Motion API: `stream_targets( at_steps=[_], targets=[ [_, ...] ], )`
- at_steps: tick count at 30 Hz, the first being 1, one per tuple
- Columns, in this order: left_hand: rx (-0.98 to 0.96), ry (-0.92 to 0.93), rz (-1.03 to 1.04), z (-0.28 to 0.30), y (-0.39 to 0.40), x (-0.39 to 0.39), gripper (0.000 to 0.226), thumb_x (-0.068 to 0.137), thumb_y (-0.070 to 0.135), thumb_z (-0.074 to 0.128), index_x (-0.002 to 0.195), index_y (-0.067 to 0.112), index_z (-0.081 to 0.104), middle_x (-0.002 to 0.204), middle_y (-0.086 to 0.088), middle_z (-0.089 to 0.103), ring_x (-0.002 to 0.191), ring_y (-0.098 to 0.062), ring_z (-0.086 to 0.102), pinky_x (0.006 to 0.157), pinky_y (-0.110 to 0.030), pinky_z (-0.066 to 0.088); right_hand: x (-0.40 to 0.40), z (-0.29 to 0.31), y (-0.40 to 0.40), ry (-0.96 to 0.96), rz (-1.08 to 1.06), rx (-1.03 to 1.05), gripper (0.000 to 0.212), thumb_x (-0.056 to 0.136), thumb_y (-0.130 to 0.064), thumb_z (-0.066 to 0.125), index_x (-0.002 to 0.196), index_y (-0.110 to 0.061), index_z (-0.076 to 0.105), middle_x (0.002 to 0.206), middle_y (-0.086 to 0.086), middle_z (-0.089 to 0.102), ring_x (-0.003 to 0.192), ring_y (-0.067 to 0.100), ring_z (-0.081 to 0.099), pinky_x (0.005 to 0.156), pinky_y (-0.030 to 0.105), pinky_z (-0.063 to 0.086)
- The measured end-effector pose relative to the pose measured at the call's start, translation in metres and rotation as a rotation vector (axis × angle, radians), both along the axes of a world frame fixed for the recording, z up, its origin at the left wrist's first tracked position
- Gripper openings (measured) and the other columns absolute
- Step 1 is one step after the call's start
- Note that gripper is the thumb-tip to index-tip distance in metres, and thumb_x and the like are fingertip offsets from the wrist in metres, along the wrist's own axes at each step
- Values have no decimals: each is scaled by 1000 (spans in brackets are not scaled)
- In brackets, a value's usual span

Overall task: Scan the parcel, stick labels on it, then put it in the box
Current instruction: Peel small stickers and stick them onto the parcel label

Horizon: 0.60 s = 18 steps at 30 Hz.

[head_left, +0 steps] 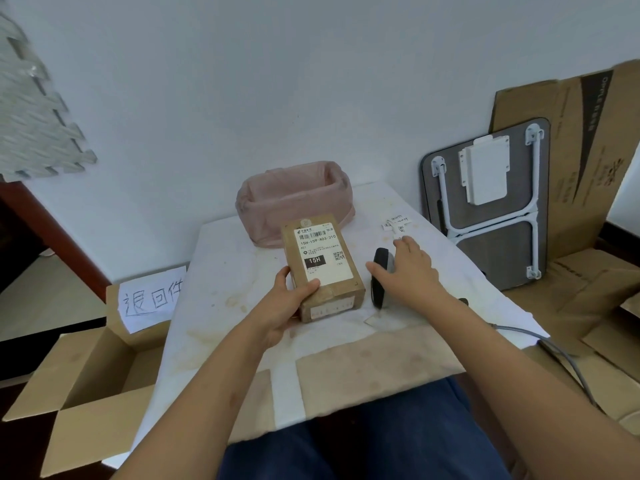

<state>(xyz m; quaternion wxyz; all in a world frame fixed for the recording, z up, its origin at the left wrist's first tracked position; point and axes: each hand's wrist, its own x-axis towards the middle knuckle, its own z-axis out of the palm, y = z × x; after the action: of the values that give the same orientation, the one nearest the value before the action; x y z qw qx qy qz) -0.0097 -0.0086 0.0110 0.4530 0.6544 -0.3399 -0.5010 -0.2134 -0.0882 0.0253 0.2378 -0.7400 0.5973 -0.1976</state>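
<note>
Gripping the near left corner of the brown cardboard parcel with a white shipping label (322, 268), the left hand (289, 306) holds it on the white cloth-covered tabletop (221, 271). Left of that sits the open brown cardboard box (86, 368) (handwritten paper sign on its flap). Fingers spread, the right hand (412, 271) rests on the black handheld scanner (381, 271).

Brown parcel (323, 268), black scanner (380, 275), pink bin (294, 199)
</note>
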Motion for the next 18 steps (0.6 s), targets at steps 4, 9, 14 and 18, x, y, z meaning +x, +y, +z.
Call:
stream_targets(
  at_steps=[4, 9, 14, 18],
  targets=[
    [65, -97, -56, 6, 16, -2, 78, 94, 38, 62, 155, 34, 14, 125, -9, 68, 101, -25, 70, 82, -35, 58, 7, 7, 7, -101, 19, -127, 60, 93, -40, 53, 144, -13, 35, 161, 4, 16, 147, 29, 14, 113, 49, 22],
    [126, -207, -87, 9, 32, -3, 80, 93, 49, 58, 156, 31, 12, 122, -7, 69, 100, -22, 71, 82, -31, 59, 21, 10, 18, -118, 89, -172, 47, 94, -31, 53, 138, -16, 43, 159, 3, 21, 146, 27, 18, 112, 47, 23],
    [171, -426, -118, 9, 42, -3, 75, 93, 54, 53, 154, 28, 19, 125, -4, 68, 103, -21, 68, 89, -36, 58, 31, 8, 25, -87, 132, -180, 42, 94, -28, 52, 134, -17, 47, 159, 3, 22, 145, 27, 19, 112, 47, 24],
    [178, -627, -145, 16, 45, -5, 74, 95, 58, 46, 156, 25, 18, 142, -8, 57, 122, -27, 57, 101, -41, 50, 32, 3, 26, -113, 151, -202, 37, 93, -25, 53, 130, -18, 53, 156, 3, 30, 143, 26, 25, 112, 46, 26]
  ],
)
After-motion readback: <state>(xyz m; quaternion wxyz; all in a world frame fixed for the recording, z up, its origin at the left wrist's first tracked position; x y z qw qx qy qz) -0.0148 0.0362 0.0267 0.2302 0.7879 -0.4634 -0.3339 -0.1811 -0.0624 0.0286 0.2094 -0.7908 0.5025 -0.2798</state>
